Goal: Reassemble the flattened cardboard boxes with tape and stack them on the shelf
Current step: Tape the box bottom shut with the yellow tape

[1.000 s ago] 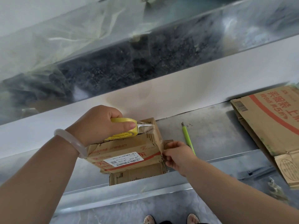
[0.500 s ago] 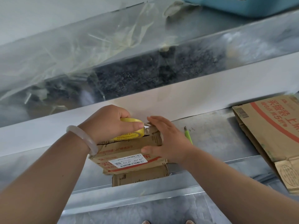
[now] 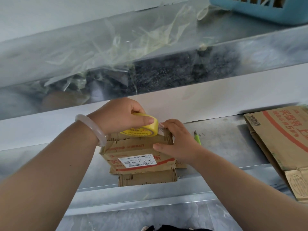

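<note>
A small cardboard box (image 3: 133,154) with a white label and red stripe stands on the metal shelf (image 3: 221,140), its lower flap hanging over the front edge. My left hand (image 3: 120,115) grips a yellow tape roll (image 3: 141,129) on top of the box, thumb on the rim. A short strip of clear tape runs from the roll to the box's right top corner. My right hand (image 3: 176,140) holds that right end of the box, fingers over the top flap and the tape, thumb on the front face.
A green utility knife (image 3: 197,138) lies on the shelf just right of my right hand. A larger flattened cardboard box (image 3: 280,142) lies at the far right, overhanging the edge. Above, an upper shelf carries torn plastic film (image 3: 133,40) and a blue basket (image 3: 260,9).
My right hand left the box's lower right corner and came up onto its right top end, over the tape. The view tilted upward, bringing the blue basket into sight.
</note>
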`<state>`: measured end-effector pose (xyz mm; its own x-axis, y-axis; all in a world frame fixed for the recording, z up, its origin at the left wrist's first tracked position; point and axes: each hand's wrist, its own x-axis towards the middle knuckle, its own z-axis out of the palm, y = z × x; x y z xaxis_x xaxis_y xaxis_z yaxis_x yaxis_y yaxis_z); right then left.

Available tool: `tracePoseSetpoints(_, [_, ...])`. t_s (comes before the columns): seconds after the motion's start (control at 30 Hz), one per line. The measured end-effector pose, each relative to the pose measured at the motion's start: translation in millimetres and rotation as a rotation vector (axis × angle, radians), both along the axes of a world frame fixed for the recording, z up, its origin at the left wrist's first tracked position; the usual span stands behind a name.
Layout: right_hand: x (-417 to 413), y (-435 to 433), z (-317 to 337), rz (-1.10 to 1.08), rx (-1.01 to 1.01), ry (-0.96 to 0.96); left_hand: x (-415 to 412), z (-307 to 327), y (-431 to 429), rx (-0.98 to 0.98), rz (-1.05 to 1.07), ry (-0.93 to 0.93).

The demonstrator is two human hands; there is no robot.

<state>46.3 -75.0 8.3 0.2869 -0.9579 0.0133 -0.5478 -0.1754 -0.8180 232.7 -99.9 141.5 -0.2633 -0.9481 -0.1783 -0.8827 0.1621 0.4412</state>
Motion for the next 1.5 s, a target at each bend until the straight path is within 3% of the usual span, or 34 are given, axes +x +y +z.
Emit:
tracePoseSetpoints(0.4, [8.5,12.9,-4.8,-0.114,0.058,-0.178,-2.2,1.3,6.1,-0.028,-0.039,-0.024])
tracePoseSetpoints(0.87, [5.0,13.2,-12.5,-0.126,-0.028,-0.143,8.0,0.9,12.9,-0.032,-0.023,0.018])
tracePoseSetpoints(1.07, [3.1,14.7,-11.6,-0.123,-0.023,-0.151,9.3,10.9,14.9,-0.091,0.014,-0.176])
tracePoseSetpoints(1.33, [0.8,13.4,-16.2,-0.099,-0.043,-0.138,41.7,6.2,22.6,-0.037,0.003,-0.088])
tracePoseSetpoints(1.5, [-3.1,11.2,-19.0,-0.109,-0.029,-0.146,47.6,5.1,22.9,-0.247,0.069,-0.412])
